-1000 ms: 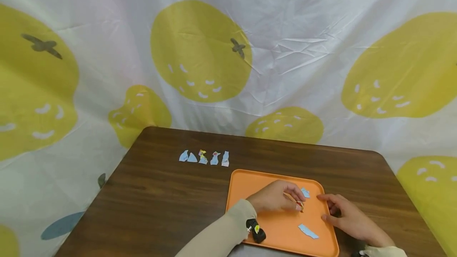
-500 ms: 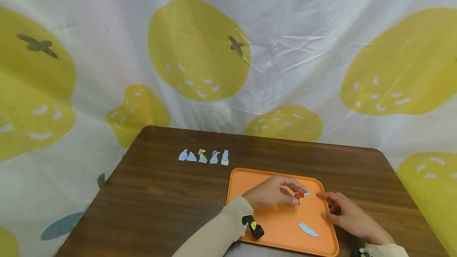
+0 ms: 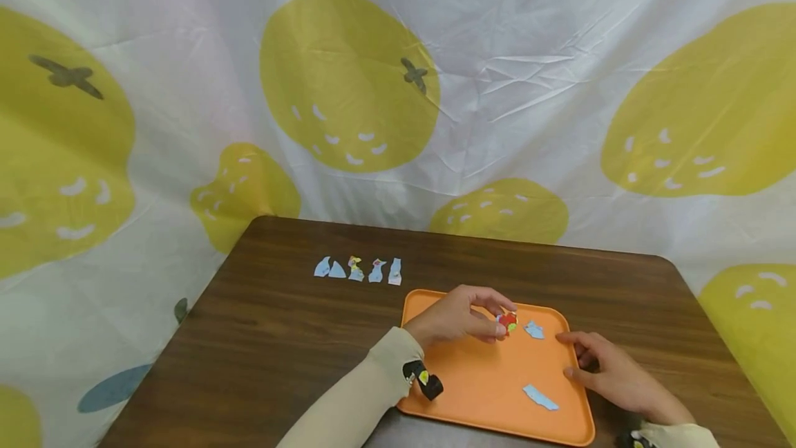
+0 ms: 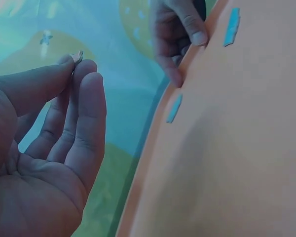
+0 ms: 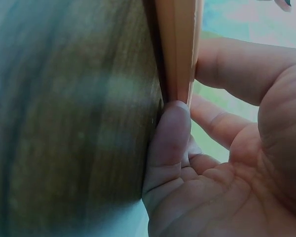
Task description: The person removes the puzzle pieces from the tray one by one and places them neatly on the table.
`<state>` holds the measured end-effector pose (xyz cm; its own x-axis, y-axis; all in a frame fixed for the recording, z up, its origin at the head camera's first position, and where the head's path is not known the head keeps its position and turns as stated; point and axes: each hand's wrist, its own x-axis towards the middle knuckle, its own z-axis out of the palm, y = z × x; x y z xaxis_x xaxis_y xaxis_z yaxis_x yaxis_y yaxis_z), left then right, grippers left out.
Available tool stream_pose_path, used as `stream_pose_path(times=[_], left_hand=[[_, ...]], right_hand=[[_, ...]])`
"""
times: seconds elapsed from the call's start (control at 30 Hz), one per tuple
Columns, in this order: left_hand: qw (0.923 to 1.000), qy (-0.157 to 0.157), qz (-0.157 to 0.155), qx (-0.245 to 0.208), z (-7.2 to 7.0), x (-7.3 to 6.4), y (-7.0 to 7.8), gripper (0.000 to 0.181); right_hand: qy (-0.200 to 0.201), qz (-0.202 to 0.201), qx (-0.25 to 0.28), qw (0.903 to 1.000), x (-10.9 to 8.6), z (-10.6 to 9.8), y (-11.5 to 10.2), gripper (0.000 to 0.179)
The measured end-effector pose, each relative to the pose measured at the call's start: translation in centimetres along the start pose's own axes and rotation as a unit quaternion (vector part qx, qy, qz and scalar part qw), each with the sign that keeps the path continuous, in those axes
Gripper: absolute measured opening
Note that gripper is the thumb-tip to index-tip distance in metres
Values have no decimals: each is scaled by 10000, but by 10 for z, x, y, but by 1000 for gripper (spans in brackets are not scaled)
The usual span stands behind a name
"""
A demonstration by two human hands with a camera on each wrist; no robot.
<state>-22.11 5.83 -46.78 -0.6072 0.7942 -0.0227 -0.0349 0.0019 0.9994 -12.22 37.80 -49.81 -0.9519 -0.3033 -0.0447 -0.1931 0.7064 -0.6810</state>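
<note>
My left hand (image 3: 463,316) pinches a small jagged picture piece (image 3: 508,323), red with yellow-green, between thumb and fingertips above the orange tray (image 3: 485,393). From the left wrist, that piece (image 4: 78,57) shows nearly edge-on. My right hand (image 3: 612,375) holds the tray's right rim; in the right wrist view its thumb and fingers bear on the rim (image 5: 180,49) from both sides. On the tray lie two pale blue pieces: a jagged one (image 3: 533,330) near the far right corner and a long strip (image 3: 540,397) nearer the front.
Several more pale blue pieces, one a yellow-topped piece (image 3: 356,269), stand in a row on the dark wooden table (image 3: 280,337), beyond the tray to the left. A curtain (image 3: 485,88) with yellow fruit prints hangs behind the table.
My left hand has lifted the red picture piece off the tray and drawn it leftward and away from me, turning its printed face into view. The right hand stays at the rim.
</note>
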Motion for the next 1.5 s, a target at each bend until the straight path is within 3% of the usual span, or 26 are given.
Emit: stream_pose_path(times=[0.47,0.77,1.13,1.5], left_hand=[[9984,496,231,-130,-29,-20,15,39],[9963,833,102,-196,-52,-41,21,44],[9917,1274,186,30,-90,-70,22,48],[9797,1972,345,91,-129,-104,15,46]], right_hand=[[259,-512,-91,9983,-2,4,4,47],[248,-322,-139,9991,-2,3,1,48],[265,-310,-142,9991,-3,5,1,48],[359,-386,-140,9985,-3,6,1,48]])
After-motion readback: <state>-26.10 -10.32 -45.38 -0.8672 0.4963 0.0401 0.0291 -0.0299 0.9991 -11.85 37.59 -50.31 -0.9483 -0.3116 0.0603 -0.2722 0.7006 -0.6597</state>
